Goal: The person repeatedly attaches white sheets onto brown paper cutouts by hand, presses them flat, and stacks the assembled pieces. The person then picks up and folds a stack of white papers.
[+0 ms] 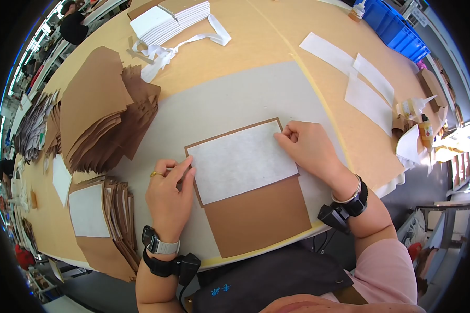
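A white sheet (240, 161) lies over the upper part of a brown piece (258, 216), with a thin brown margin showing along its top and left edges. The fingertips and thumb of my left hand (168, 190) touch the left edge of the sheet, fingers slightly apart. At the sheet's upper right corner, my right hand (308, 146) is closed, thumb and forefinger pinching the edge there. Whether the brown piece is leather or card, I cannot tell. Both lie on a grey mat (245, 91).
Brown sheets (91, 104) are piled at the left. Nearer stands a stack of brown pieces with white panels (89, 211). White strips (368, 99) and glue bottles (412, 107) lie right. At the back are a white stack (169, 23) and a blue crate (394, 28).
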Available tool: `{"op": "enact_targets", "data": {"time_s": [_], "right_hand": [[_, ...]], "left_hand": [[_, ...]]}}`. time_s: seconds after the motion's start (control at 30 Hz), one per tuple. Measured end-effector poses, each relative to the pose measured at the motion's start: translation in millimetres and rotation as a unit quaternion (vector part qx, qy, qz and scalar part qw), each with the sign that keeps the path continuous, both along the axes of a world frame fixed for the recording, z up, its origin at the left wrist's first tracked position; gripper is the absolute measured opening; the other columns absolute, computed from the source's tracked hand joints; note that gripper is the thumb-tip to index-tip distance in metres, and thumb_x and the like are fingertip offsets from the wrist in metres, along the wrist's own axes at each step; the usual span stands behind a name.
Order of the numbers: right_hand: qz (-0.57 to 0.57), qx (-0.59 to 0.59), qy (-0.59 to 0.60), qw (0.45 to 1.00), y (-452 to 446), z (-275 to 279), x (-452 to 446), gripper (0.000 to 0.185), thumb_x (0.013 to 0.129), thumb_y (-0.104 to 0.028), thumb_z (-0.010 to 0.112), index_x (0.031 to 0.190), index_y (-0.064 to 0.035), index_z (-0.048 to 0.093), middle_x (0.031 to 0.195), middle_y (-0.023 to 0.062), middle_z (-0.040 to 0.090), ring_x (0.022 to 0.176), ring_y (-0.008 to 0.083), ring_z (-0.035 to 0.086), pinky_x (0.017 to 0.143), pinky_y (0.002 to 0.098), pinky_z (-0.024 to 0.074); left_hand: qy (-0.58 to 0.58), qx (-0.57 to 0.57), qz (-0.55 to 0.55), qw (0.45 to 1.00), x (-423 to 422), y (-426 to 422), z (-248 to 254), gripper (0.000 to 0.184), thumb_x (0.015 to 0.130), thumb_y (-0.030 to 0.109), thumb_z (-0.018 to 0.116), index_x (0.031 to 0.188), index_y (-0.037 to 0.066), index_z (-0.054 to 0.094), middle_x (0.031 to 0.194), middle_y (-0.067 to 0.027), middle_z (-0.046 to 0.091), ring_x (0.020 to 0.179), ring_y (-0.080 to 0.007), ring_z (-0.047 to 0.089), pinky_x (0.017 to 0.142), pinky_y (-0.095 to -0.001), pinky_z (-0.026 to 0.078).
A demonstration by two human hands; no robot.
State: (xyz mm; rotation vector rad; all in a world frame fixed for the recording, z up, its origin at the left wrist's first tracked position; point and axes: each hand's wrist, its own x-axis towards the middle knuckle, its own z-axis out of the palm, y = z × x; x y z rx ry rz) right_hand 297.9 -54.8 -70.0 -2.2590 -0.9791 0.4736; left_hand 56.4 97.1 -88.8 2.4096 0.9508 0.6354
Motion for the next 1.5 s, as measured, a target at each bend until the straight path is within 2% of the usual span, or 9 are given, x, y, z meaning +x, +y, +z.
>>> {"op": "enact_targets", "data": {"time_s": [0.73,0.93,1.0,1.03,1.23,1.33,1.4,1.43,1.5], "right_hand": [[0.010,-0.032,-0.030,0.999,-1,5,-1,0.030,0.087,-0.027,0.067,0.075,-0.0005,0.061,0.058,0.0156,0.063,0.058,0.0324,0.064,0.062,0.0401,0.0518],[0.002,-0.053,0.023,0.998,-5,10,5,0.031,0.089,-0.029,0.069,0.082,-0.0011,0.057,0.056,0.0131,0.062,0.049,0.0238,0.064,0.054,0.0342,0.0509],[-0.010,-0.055,0.084,0.995,-6,17,8,0.030,0.090,-0.028,0.068,0.084,-0.0001,0.057,0.057,0.0104,0.063,0.047,0.0185,0.064,0.050,0.0307,0.0501],[-0.011,-0.058,0.086,0.995,-7,17,11,0.030,0.090,-0.028,0.068,0.084,-0.0001,0.057,0.057,0.0104,0.063,0.047,0.0185,0.064,0.050,0.0307,0.0501],[-0.017,-0.039,0.107,0.993,-13,15,19,0.029,0.094,-0.028,0.065,0.087,0.0001,0.059,0.061,0.0090,0.064,0.047,0.0160,0.063,0.050,0.0293,0.0496],[-0.055,0.044,0.059,0.996,-11,13,21,0.026,0.096,-0.026,0.062,0.091,-0.0005,0.059,0.061,0.0065,0.063,0.052,0.0146,0.065,0.055,0.0305,0.0513],[-0.070,0.132,-0.001,0.989,-7,4,24,0.026,0.097,-0.027,0.062,0.099,-0.0006,0.063,0.072,0.0074,0.070,0.068,0.0177,0.070,0.065,0.0333,0.0548],[-0.060,0.137,0.001,0.989,-3,0,21,0.026,0.097,-0.027,0.062,0.099,-0.0006,0.063,0.072,0.0074,0.070,0.068,0.0177,0.070,0.065,0.0333,0.0548],[0.029,0.185,-0.097,0.977,4,-7,7,0.034,0.098,-0.028,0.062,0.116,0.0008,0.062,0.106,0.0142,0.072,0.105,0.0254,0.069,0.087,0.0381,0.0546]], "left_hand": [[0.014,0.005,0.003,1.000,-1,-1,1,0.022,0.089,0.014,0.072,0.110,0.010,0.076,0.094,-0.0064,0.061,0.071,-0.0189,0.059,0.063,-0.0318,0.049],[0.013,0.010,0.000,1.000,-1,1,-3,0.022,0.090,0.014,0.071,0.111,0.010,0.075,0.096,-0.0071,0.062,0.071,-0.0187,0.060,0.064,-0.0311,0.049],[0.019,-0.003,-0.002,1.000,-1,0,-1,0.022,0.091,0.014,0.070,0.112,0.008,0.075,0.095,-0.0059,0.060,0.072,-0.0167,0.059,0.065,-0.0285,0.048],[0.019,-0.012,0.001,1.000,-1,0,0,0.022,0.092,0.013,0.070,0.113,0.007,0.074,0.093,-0.0048,0.058,0.074,-0.0146,0.059,0.066,-0.0259,0.048],[-0.003,-0.015,-0.009,1.000,-1,0,0,0.022,0.093,0.013,0.069,0.113,0.007,0.074,0.093,-0.0047,0.059,0.073,-0.0144,0.059,0.065,-0.0266,0.048],[-0.014,-0.013,-0.008,1.000,-2,0,-2,0.023,0.091,0.015,0.070,0.112,0.008,0.074,0.095,-0.0076,0.062,0.075,-0.0199,0.066,0.067,-0.0301,0.051],[-0.021,0.000,-0.010,1.000,-1,0,-3,0.023,0.091,0.015,0.070,0.112,0.008,0.074,0.093,-0.0074,0.062,0.073,-0.0190,0.064,0.067,-0.0296,0.050],[-0.023,0.008,-0.015,1.000,-2,0,-4,0.022,0.091,0.014,0.070,0.112,0.007,0.074,0.091,-0.0073,0.061,0.072,-0.0182,0.062,0.067,-0.0290,0.050],[-0.021,0.021,-0.010,1.000,-2,0,-2,0.023,0.091,0.015,0.070,0.111,0.008,0.074,0.091,-0.0076,0.062,0.073,-0.0193,0.063,0.067,-0.0298,0.050]]}}
